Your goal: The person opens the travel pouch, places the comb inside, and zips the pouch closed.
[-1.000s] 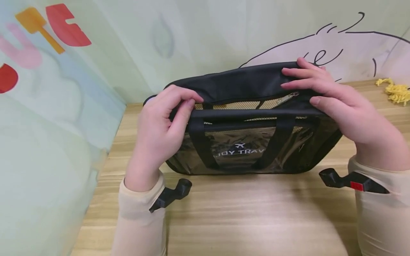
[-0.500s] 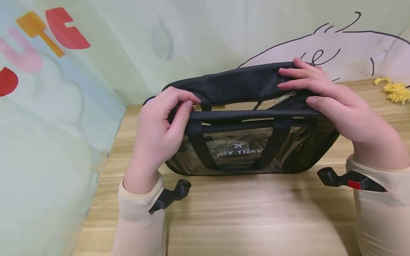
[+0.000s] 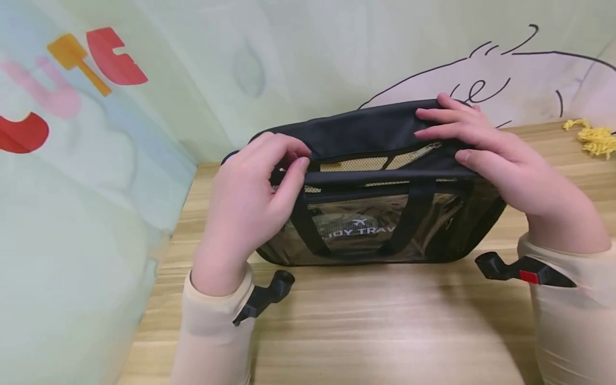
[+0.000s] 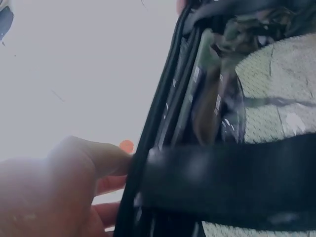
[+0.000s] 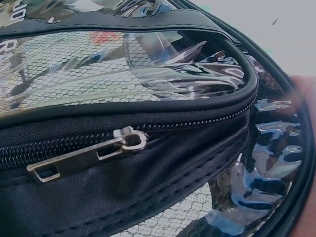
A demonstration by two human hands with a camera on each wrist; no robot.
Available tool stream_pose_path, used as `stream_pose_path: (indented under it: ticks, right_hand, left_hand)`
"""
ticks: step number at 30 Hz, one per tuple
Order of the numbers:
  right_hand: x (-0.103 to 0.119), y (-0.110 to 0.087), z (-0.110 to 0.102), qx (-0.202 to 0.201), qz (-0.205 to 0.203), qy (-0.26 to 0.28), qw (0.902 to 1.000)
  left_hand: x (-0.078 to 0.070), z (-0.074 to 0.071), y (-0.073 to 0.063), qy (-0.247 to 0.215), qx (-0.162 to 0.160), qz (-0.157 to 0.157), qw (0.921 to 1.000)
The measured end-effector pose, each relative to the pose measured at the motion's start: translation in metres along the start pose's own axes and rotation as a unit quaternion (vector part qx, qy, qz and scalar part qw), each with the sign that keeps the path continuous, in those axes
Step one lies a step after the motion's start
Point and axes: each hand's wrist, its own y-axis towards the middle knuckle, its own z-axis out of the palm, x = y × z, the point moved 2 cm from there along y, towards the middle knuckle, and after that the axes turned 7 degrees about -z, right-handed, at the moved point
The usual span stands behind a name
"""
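A clear travel bag [image 3: 366,214] with black trim, black straps and white airplane lettering stands on the table. Its zippered top [image 3: 361,167] gapes, with pale mesh showing inside. At the left end of that opening, my left hand [image 3: 250,198] pinches the bag's top edge with thumb and index finger; whether a zipper pull lies between them is hidden. The left wrist view shows the thumb [image 4: 106,155] against the black edge. Spread fingers of my right hand [image 3: 505,160] rest on the top's right end. A metal zipper pull [image 5: 86,155] lies near it.
The wooden table [image 3: 375,321] extends in front of the bag. Yellow yarn-like strands [image 3: 597,139] lie at the back right. A wall sheet printed with letters and a line drawing [image 3: 317,59] rises behind. Black camera mounts sit on both wrists.
My left hand has shifted slightly right along the bag's top opening, covering more of its left end. The right hand stays in place on the bag. The head view has shifted a little.
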Motion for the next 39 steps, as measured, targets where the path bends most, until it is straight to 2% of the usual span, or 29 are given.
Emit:
stream_pose_path:
  ticks: [5, 11, 14, 17, 21, 25, 29, 33, 37, 39]
  right_hand:
    - [0.000, 0.005, 0.007, 0.016, 0.002, 0.006, 0.9999]
    - [0.002, 0.009, 0.011, 0.001, -0.013, 0.018, 0.9998]
    - [0.004, 0.012, 0.012, -0.002, -0.015, 0.010, 0.9998]
    - [0.005, 0.015, 0.013, 0.001, -0.016, -0.002, 0.9999]
    - [0.006, 0.018, 0.015, 0.002, -0.017, -0.002, 0.9998]
    - [0.006, 0.019, 0.018, 0.003, -0.011, 0.010, 0.9999]
    - [0.005, 0.017, 0.020, 0.004, 0.028, 0.045, 0.9986]
    - [0.004, 0.016, 0.022, 0.003, 0.047, 0.060, 0.9971]
    - [0.003, 0.016, 0.021, 0.004, 0.048, 0.057, 0.9972]
    - [0.002, 0.016, 0.021, 0.006, 0.051, 0.056, 0.9971]
  left_hand:
    - [-0.011, 0.001, 0.006, 0.011, 0.014, 0.026, 0.9995]
    - [-0.027, 0.012, 0.014, 0.046, 0.032, 0.057, 0.9968]
    - [-0.033, 0.016, 0.018, 0.053, 0.061, 0.051, 0.9954]
    - [-0.037, 0.018, 0.025, 0.062, 0.115, 0.028, 0.9911]
    - [-0.045, 0.020, 0.037, 0.075, 0.190, 0.007, 0.9788]
    - [-0.056, 0.025, 0.050, 0.097, 0.226, 0.015, 0.9691]
    - [-0.063, 0.032, 0.061, 0.119, 0.272, 0.010, 0.9549]
    - [-0.064, 0.039, 0.070, 0.132, 0.326, -0.009, 0.9361]
    - [-0.061, 0.047, 0.078, 0.145, 0.364, -0.015, 0.9197]
    - [-0.059, 0.051, 0.083, 0.142, 0.380, -0.017, 0.9140]
